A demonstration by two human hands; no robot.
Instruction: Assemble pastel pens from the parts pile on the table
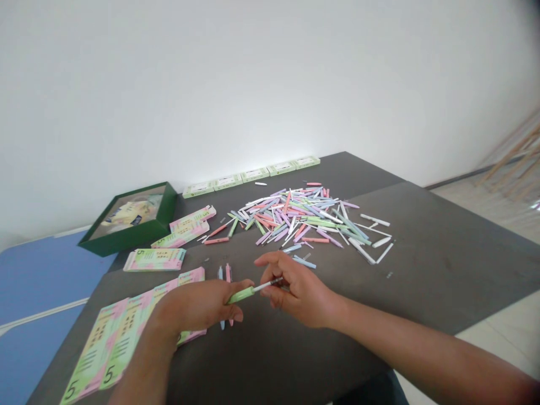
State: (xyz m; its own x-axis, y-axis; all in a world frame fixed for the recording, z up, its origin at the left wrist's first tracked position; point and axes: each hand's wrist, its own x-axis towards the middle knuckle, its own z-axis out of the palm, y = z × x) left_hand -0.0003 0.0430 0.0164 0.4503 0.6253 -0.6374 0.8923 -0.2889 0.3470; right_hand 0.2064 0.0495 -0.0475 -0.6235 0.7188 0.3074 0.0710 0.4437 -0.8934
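In the head view, our left hand [196, 306] curls closed around a green pen [241, 295] while our right hand [298, 289] pinches its thin white end, both just in front of the pile [295, 216] of pen parts. A blue pen [220, 273] and a pink pen [228, 273] lie under our left hand, seemingly finished; most parts lie loose in the pile, with flat cartons [154, 259] left of it.

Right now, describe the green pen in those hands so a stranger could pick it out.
On the dark table, just in front of the big heap of pastel pen parts, two hands meet. The left hand grips a pale green pen, and the right hand pinches its thin white end. Unlike the pink and blue pens under the left hand, it is held up.
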